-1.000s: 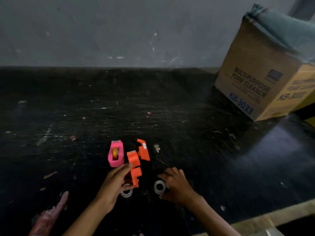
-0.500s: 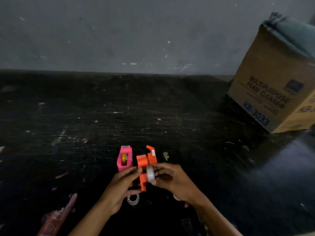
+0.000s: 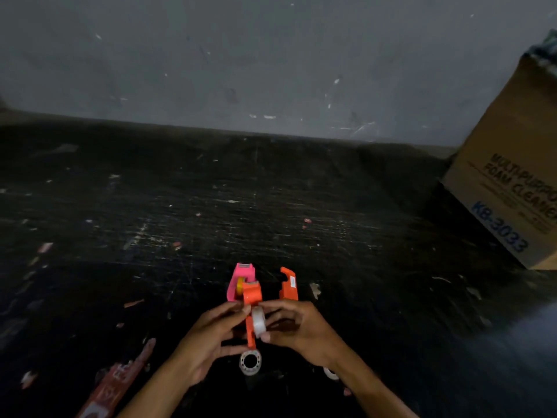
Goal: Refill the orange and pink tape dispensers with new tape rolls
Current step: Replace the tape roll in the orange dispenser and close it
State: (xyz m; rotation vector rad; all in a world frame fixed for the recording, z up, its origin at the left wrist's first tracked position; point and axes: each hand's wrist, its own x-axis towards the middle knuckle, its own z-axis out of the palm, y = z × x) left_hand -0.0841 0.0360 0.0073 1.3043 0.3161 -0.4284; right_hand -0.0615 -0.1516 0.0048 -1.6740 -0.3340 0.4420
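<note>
My left hand (image 3: 208, 339) holds one half of the orange tape dispenser (image 3: 251, 300) upright above the dark floor. My right hand (image 3: 297, 325) pinches a clear tape roll (image 3: 258, 321) and presses it against that orange half. The other orange half (image 3: 288, 284) lies on the floor just beyond my right hand. The pink dispenser (image 3: 239, 282) stands behind the orange piece, a yellow core showing inside it. Another clear tape roll (image 3: 250, 362) lies flat on the floor below my hands. A third roll (image 3: 331, 373) is partly hidden under my right wrist.
A cardboard box (image 3: 509, 188) printed "Multi-Purpose Foam Cleaner" stands at the right against the grey wall (image 3: 271, 55). A red-and-white wrapper strip (image 3: 117, 384) lies at the lower left. Small paper scraps dot the scratched black floor (image 3: 180, 221).
My right hand picked a tape roll off the floor and brought it to the orange half. My left hand lifted that half away from the other orange piece.
</note>
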